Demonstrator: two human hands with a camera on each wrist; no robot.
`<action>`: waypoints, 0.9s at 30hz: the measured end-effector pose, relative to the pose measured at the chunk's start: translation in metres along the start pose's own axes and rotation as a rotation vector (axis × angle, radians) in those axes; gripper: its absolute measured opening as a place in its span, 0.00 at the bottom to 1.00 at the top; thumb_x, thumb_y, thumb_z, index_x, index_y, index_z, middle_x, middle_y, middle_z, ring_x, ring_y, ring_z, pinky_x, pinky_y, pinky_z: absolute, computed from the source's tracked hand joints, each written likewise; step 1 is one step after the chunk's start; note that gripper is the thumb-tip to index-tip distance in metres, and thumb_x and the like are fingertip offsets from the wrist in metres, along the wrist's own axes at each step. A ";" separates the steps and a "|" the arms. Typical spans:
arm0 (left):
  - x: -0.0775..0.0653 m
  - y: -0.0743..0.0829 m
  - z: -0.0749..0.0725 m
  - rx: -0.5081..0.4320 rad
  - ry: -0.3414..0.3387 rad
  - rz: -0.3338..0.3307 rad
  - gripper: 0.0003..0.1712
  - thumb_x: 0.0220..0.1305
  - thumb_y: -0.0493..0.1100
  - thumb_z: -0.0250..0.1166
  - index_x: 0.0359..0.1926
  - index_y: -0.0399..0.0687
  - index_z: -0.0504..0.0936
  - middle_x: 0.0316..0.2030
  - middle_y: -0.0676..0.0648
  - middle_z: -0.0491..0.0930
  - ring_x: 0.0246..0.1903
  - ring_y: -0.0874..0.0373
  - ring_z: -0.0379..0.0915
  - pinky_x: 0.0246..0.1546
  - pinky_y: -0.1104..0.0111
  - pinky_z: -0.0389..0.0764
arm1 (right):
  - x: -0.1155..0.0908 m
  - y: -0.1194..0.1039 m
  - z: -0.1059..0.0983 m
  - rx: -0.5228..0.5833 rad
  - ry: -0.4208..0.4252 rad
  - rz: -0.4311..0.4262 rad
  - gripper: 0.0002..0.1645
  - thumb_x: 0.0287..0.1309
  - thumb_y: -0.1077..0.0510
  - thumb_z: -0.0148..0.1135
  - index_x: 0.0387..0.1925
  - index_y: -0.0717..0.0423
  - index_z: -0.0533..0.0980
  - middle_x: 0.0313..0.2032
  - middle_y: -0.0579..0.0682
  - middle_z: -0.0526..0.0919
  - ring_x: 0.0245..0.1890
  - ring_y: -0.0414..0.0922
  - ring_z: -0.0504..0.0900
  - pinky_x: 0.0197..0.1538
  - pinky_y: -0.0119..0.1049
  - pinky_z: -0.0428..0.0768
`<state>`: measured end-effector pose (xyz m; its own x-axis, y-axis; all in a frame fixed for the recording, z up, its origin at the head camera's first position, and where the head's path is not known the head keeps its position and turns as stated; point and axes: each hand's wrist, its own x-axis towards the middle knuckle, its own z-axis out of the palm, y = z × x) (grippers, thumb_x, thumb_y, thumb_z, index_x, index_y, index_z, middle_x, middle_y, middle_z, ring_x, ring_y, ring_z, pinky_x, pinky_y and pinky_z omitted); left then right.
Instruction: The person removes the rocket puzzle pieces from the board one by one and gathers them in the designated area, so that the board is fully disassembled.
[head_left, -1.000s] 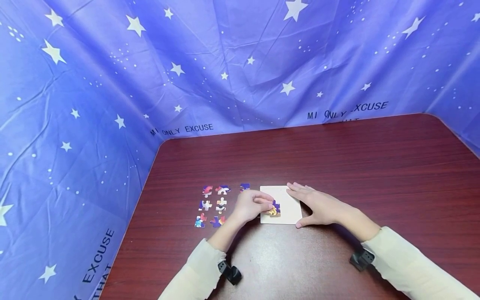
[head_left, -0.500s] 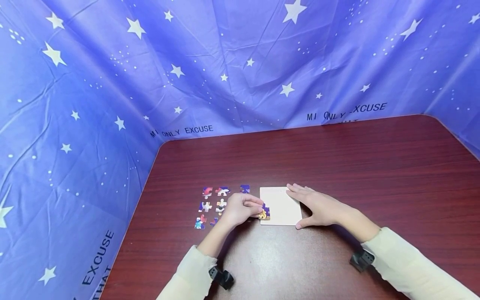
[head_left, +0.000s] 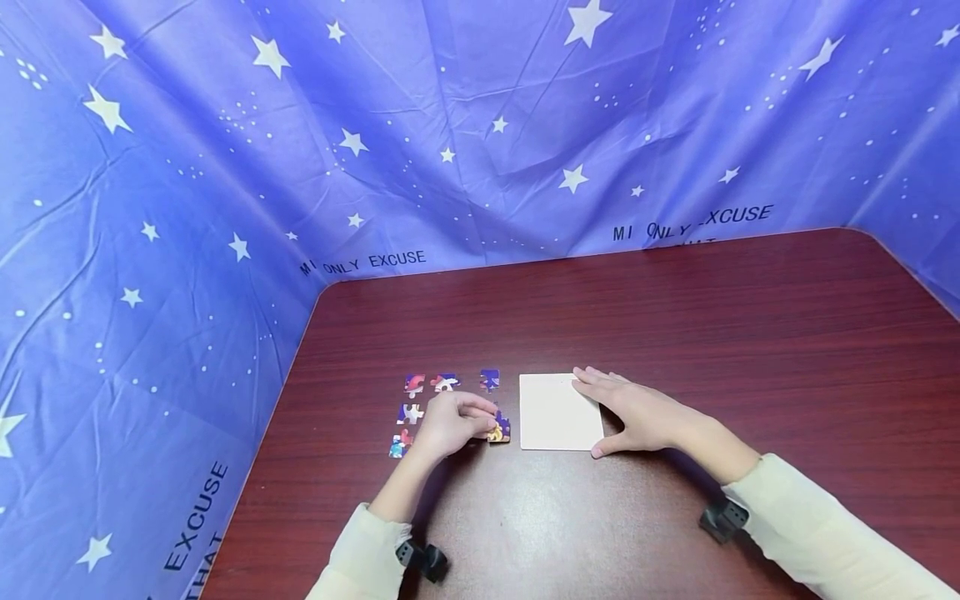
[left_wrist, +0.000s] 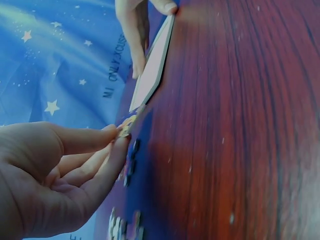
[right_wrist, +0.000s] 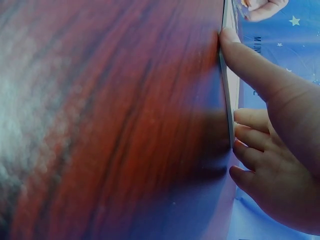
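Observation:
My left hand (head_left: pixel 455 423) pinches a purple and yellow jigsaw puzzle piece (head_left: pixel 498 430) between thumb and fingertips, left of the pale square board. In the left wrist view the same puzzle piece (left_wrist: pixel 127 126) is tilted close over the table. My right hand (head_left: pixel 637 415) rests on the right side of the pale board (head_left: pixel 555 412), its fingers extended over the far corner and its thumb (right_wrist: pixel 229 36) at the near corner. Other puzzle pieces lie left of the board, among them a purple one (head_left: pixel 490 379). My left hand hides some of them.
A red and white puzzle piece (head_left: pixel 414 384) and several more lie in loose rows on the dark red wooden table (head_left: pixel 675 308). Behind and to the left hangs a blue curtain (head_left: pixel 420 108) with white stars. Each wrist carries a black camera (head_left: pixel 723 520).
My left hand has moved left with the puzzle piece, from over the board to the table beside it. The right hand and the board have stayed in place.

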<state>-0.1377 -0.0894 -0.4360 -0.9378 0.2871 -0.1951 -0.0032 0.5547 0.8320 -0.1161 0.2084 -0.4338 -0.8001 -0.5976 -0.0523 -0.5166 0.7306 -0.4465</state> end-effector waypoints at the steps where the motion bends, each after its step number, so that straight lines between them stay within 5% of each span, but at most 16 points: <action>1: -0.001 -0.001 -0.002 0.014 -0.006 -0.006 0.07 0.54 0.33 0.68 0.36 0.39 0.87 0.30 0.41 0.88 0.25 0.59 0.85 0.27 0.74 0.81 | 0.000 0.000 0.000 0.001 0.000 -0.001 0.56 0.44 0.44 0.74 0.69 0.66 0.60 0.72 0.64 0.58 0.72 0.62 0.58 0.71 0.57 0.58; 12: -0.010 -0.003 -0.008 0.112 -0.033 -0.013 0.06 0.53 0.30 0.65 0.33 0.38 0.87 0.26 0.42 0.87 0.22 0.62 0.82 0.23 0.76 0.77 | 0.001 0.002 0.002 -0.015 0.006 -0.010 0.56 0.43 0.43 0.74 0.68 0.66 0.60 0.72 0.63 0.59 0.72 0.61 0.58 0.71 0.57 0.58; 27: -0.016 -0.001 -0.004 0.206 0.040 0.022 0.06 0.49 0.31 0.67 0.31 0.38 0.86 0.23 0.46 0.85 0.21 0.69 0.71 0.24 0.77 0.74 | 0.001 0.004 0.002 -0.007 0.004 -0.003 0.57 0.43 0.43 0.74 0.69 0.65 0.60 0.72 0.63 0.58 0.72 0.61 0.58 0.71 0.57 0.58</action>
<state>-0.1243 -0.0978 -0.4320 -0.9498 0.2720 -0.1544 0.0843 0.6980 0.7111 -0.1181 0.2099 -0.4373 -0.7997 -0.5984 -0.0478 -0.5210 0.7314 -0.4401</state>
